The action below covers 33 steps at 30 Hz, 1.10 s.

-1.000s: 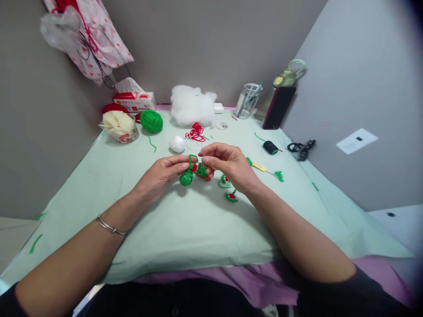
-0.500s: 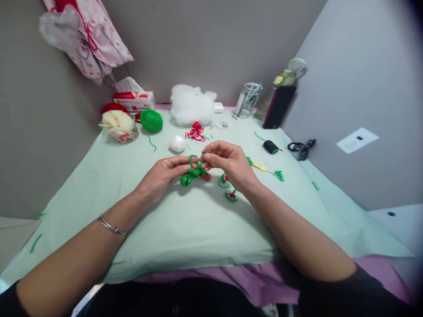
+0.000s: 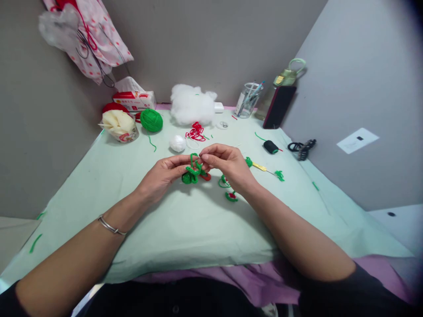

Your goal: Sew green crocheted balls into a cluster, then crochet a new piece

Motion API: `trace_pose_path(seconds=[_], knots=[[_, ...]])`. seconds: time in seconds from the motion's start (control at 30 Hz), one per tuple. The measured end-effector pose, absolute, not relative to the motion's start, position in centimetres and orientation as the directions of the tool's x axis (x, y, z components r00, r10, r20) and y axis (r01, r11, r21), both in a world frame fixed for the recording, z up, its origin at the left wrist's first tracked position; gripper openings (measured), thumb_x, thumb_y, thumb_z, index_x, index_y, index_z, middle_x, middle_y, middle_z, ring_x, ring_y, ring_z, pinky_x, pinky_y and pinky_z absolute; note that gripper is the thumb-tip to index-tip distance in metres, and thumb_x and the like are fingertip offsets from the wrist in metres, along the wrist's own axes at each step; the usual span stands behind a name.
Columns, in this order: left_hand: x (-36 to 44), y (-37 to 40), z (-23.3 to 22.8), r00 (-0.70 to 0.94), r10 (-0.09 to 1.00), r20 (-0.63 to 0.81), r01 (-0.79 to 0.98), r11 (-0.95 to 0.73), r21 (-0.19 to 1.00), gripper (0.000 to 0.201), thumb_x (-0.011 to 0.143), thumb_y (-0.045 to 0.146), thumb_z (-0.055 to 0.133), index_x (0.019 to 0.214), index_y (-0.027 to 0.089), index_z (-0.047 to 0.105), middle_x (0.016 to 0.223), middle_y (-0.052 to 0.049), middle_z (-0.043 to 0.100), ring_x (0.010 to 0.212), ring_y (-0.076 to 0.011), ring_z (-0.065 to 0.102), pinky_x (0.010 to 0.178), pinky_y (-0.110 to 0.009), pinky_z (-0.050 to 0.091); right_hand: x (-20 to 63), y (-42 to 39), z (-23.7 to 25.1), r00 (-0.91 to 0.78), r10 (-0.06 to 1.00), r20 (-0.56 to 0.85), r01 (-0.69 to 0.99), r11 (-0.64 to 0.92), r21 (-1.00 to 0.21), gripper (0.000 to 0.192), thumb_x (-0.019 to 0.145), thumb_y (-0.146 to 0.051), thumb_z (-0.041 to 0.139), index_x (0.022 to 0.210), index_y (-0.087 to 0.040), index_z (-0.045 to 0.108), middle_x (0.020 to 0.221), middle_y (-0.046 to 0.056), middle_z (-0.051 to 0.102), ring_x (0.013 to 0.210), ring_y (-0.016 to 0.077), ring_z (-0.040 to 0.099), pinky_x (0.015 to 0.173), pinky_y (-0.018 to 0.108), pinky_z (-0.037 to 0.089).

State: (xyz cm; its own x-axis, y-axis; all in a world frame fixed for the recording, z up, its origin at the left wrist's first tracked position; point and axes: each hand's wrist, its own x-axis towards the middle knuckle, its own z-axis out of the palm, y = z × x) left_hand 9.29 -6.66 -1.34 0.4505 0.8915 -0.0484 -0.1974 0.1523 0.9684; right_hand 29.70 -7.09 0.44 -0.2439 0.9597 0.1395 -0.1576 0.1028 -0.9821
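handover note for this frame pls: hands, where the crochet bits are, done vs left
Left hand: pinching the green crochet piece above the pale green cloth.
Right hand: fingertips closed on the same piece from the other side.
Nearby: two small green-red pieces by the right wrist, green yarn ball and white stuffing at the back.
Done: several pieces formed. Left: the held piece is in work; its end state can't be judged.

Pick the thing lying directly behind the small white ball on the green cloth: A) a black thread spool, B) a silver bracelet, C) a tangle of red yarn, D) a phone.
C: the tangle of red yarn lies just behind and right of the small white ball, while the black thread spool sits far off to the right.
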Motion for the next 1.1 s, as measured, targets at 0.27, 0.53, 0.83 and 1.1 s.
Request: trace_pose_path(seconds=[0.27, 0.53, 0.83, 1.1], knots=[[9.30, -6.72, -1.38, 0.452, 0.891, -0.041, -0.191, 0.142, 0.971, 0.032, 0.082, 0.033, 0.081, 0.112, 0.022, 0.081, 0.108, -0.008, 0.081, 0.097, -0.0240, 0.073, 0.090, -0.035, 0.053, 29.51, -7.15, 0.52, -0.214, 0.961, 0.174, -0.095, 0.157, -0.983, 0.026, 0.074, -0.042, 0.087, 0.082, -0.019, 0.076, 0.071, 0.000, 0.070, 0.062, 0.0105, 0.058, 0.060, 0.025, 0.051], [9.22, -6.74, -1.47, 0.475, 0.880, -0.027, -0.185, 0.129, 0.974, 0.029, 0.085, 0.033, 0.079, 0.112, 0.023, 0.081, 0.108, -0.007, 0.081, 0.097, -0.0225, 0.073, 0.092, -0.034, 0.053, 29.46, -7.31, 0.48, -0.211, 0.954, 0.211, -0.077, 0.199, -0.977, 0.022, 0.077, -0.039, 0.084, 0.082, -0.019, 0.076, 0.070, 0.000, 0.069, 0.061, 0.0106, 0.057, 0.060, 0.026, 0.050], [9.15, -6.61, -1.50, 0.474, 0.880, -0.023, -0.187, 0.126, 0.974, 0.030, 0.081, 0.034, 0.081, 0.110, 0.023, 0.081, 0.107, -0.008, 0.081, 0.098, -0.0246, 0.073, 0.091, -0.036, 0.053, 29.40, -7.41, 0.26, -0.182, 0.943, 0.277, 0.012, 0.284, -0.959, 0.015, 0.082, -0.035, 0.078, 0.083, -0.020, 0.076, 0.074, 0.001, 0.069, 0.061, 0.0115, 0.056, 0.057, 0.027, 0.047], [9.18, -6.83, -1.31, 0.474, 0.880, -0.022, -0.189, 0.126, 0.974, 0.025, 0.086, 0.031, 0.078, 0.110, 0.023, 0.081, 0.107, -0.006, 0.081, 0.095, -0.0217, 0.073, 0.089, -0.033, 0.053, 29.05, -8.05, 0.11, -0.187, 0.868, 0.459, 0.153, 0.488, -0.860, 0.006, 0.088, -0.025, 0.073, 0.088, -0.023, 0.078, 0.088, 0.004, 0.070, 0.079, 0.0161, 0.064, 0.070, 0.031, 0.053]])
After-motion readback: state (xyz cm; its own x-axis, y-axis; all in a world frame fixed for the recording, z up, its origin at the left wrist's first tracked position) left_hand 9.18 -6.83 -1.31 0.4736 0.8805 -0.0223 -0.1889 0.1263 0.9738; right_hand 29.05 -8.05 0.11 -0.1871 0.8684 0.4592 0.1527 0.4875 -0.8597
